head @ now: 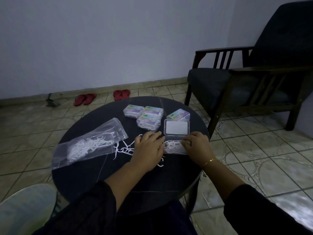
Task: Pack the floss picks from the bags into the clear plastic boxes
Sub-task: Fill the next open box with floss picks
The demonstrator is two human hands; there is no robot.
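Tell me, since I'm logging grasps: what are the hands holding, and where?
Right hand pinches floss picks over the open clear box; left hand lies flat, gripping nothing visible.

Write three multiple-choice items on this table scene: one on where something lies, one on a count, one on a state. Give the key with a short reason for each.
1. Where does the plastic bag of floss picks lie?
A. On the dark round table, left of the hands
B. On the armchair seat
C. On the tiled floor beside the sandals

2. How many closed boxes with coloured labels stand at the far side of the table?
A. One
B. Four
C. Seven

3. What is the state of the clear box between the left hand and right hand?
A. Closed and stacked
B. Open, lid laid back, picks in its base
C. Upside down

Key: 1 A, the bag lies on the tabletop at left. 2 B, four labelled boxes are grouped there. 3 B, the lid lies flat behind the base, which holds white picks.
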